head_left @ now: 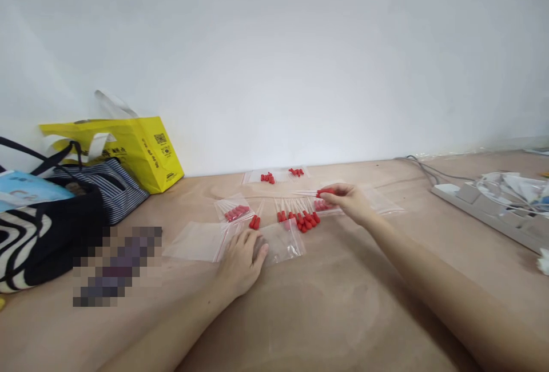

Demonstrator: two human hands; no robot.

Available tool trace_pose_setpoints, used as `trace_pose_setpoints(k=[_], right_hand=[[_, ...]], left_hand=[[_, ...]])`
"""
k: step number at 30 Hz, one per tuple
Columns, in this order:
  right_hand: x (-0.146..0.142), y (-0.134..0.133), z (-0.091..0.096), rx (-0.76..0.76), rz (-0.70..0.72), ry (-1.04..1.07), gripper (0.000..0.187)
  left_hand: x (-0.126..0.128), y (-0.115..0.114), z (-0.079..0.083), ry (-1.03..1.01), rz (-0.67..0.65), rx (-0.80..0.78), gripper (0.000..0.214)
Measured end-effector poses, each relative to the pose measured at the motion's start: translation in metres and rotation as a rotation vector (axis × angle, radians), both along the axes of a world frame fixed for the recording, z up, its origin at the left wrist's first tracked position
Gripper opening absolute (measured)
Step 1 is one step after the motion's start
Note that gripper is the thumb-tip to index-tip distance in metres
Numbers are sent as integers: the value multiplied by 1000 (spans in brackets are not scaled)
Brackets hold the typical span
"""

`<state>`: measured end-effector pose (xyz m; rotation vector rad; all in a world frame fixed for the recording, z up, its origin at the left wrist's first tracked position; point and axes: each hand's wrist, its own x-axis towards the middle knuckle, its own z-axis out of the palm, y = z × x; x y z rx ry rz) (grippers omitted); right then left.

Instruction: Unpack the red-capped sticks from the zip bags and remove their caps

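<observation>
My right hand [349, 200] is closed in a pinch on the red ends of a few thin pale droppers [325, 192], whose shafts point left above the table. Below and left of it, a row of loose red-ended droppers [302, 220] lies on the table, with a pair of droppers [254, 222] further left. My left hand [242, 260] rests with its thumb apart on clear zip bags. One zip bag [281, 246] lies to its right and another zip bag [193, 240] to its left. Behind it, a small bag [234, 210] holds several red-ended droppers.
Near the wall lies a clear bag [278, 176] with two clusters of red ends. Another clear bag [381, 200] lies under my right wrist. A yellow bag [158, 154] and a black-and-white bag [47, 240] stand left. A power strip [493, 217] with cables lies right.
</observation>
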<state>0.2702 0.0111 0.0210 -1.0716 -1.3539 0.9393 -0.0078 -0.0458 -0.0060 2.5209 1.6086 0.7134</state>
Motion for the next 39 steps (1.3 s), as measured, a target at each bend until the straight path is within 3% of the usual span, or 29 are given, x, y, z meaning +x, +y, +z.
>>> trace_pose_setpoints(k=[3,6,10,14,17,19,22,26,29,32,39], right_hand=[[-41,8,-7,86,-50,-105,25],[-74,13,-12,225,-69,-341,18],[-96,14,-12,335,-74,-677,18],[-107,13,-11,344,-45,-930,19],[-115,8,-13,358,-44,-1121,23],[-120,4,-16,365,-30,-1236,24],[-129,-4,-19,357,-1,-1320,24],[-137,-9,-22,340,27,-1372,25],[-141,-9,-23,324,32,-1399,26],[-142,-10,-24,327,46,-1409,24],[-137,-22,-20,347,-8,-1354,23]], left_hand=[[-1,0,0,-56,32,-8,26],[-3,2,0,-150,61,-19,36],[-8,7,7,-292,76,-200,36],[-33,14,42,-299,102,-336,27],[-70,21,74,-228,123,-390,31],[-98,27,84,-255,193,-391,35],[-136,38,80,-283,444,-378,42],[-159,49,63,5,543,-300,25],[-151,57,61,147,579,-185,24],[-127,70,63,161,514,-117,23],[-61,113,46,184,407,-203,22]])
